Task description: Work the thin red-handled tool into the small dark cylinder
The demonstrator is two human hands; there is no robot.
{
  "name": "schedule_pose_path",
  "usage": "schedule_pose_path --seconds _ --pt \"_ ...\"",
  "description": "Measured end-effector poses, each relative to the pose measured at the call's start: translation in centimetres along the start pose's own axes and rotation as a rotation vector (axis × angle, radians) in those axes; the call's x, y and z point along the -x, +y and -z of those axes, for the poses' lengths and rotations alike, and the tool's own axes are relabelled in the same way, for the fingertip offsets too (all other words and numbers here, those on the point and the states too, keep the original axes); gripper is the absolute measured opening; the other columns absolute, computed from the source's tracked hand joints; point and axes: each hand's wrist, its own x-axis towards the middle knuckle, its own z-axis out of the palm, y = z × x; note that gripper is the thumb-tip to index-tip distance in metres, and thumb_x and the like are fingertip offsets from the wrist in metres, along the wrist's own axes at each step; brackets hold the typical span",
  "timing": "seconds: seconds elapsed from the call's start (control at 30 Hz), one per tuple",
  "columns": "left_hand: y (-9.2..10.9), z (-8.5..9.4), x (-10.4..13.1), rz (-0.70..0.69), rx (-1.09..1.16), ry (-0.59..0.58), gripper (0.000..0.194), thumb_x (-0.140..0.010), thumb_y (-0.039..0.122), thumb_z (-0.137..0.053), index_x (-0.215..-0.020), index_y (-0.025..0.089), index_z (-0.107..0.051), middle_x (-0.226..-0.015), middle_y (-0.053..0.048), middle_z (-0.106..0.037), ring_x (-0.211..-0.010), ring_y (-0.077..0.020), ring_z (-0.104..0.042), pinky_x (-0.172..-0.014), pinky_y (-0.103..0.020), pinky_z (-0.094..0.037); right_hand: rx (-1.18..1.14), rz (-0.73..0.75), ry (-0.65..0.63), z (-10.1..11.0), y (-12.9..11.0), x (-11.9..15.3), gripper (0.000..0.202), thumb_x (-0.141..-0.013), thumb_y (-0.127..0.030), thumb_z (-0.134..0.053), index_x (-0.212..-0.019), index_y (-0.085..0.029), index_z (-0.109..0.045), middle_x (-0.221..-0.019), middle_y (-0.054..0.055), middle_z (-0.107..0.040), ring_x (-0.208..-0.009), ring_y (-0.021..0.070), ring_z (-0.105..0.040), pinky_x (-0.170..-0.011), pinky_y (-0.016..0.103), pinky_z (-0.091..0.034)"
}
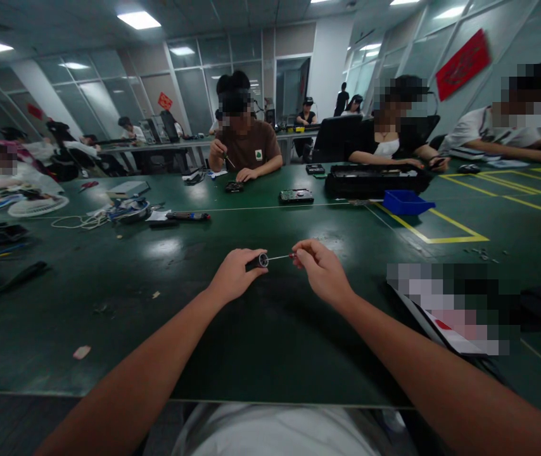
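Note:
My left hand is closed around a short black cylinder whose round, ringed end faces right. In my right hand, the fingertips pinch the red end of a thin metal rod. The rod lies nearly level between the two hands, and its left end meets the face of the cylinder. Whether it goes inside, I cannot tell. Both hands are held above the green table. The back of the cylinder is hidden by my left palm.
Across the table a person works on a small dark part. Between us are a hard drive, a blue tray, a black casing and a pen-shaped tool. A pixelated flat item lies right; a cable bundle sits left.

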Motion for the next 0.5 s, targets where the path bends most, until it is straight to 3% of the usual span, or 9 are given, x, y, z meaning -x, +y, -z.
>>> schedule_pose_path --seconds 0.13,0.3,0.5 --pt "0.14 -0.01 0.03 -0.028 -0.008 -0.028 0.040 -0.090 0.029 -0.070 -0.129 0.024 -0.065 -0.113 -0.006 -0.071 -0.105 -0.0245 -0.062 -0.097 -0.043 -0.046 0.135 0.002 0.034 0.05 -0.17 0.05 0.037 -0.099 -0.050 -0.043 -0.087 -0.023 -0.067 -0.070 0.002 -0.065 -0.062 0.0186 -0.060 -0.060 0.033 -0.042" --pt "0.12 -0.05 0.03 -0.023 -0.002 -0.022 0.041 -0.089 0.028 -0.071 -0.129 0.024 -0.064 -0.113 -0.006 -0.071 -0.104 -0.0240 -0.062 -0.096 -0.042 -0.046 0.041 0.025 0.031 -0.22 0.13 0.20 0.026 -0.098 -0.039 -0.044 -0.116 -0.024 -0.057 -0.080 0.001 -0.064 -0.069 0.0187 -0.060 -0.065 0.033 -0.044" --pt "-0.35 -0.04 0.02 -0.024 -0.002 -0.022 0.041 -0.089 0.028 -0.071 -0.129 0.025 -0.065 -0.113 -0.006 -0.071 -0.106 -0.0248 -0.062 -0.097 -0.043 -0.047 0.048 -0.022 -0.044 -0.19 0.03 0.42 0.030 -0.101 -0.046 -0.039 -0.108 -0.026 -0.061 -0.071 -0.002 -0.057 -0.062 0.0178 -0.056 -0.060 0.032 -0.042"
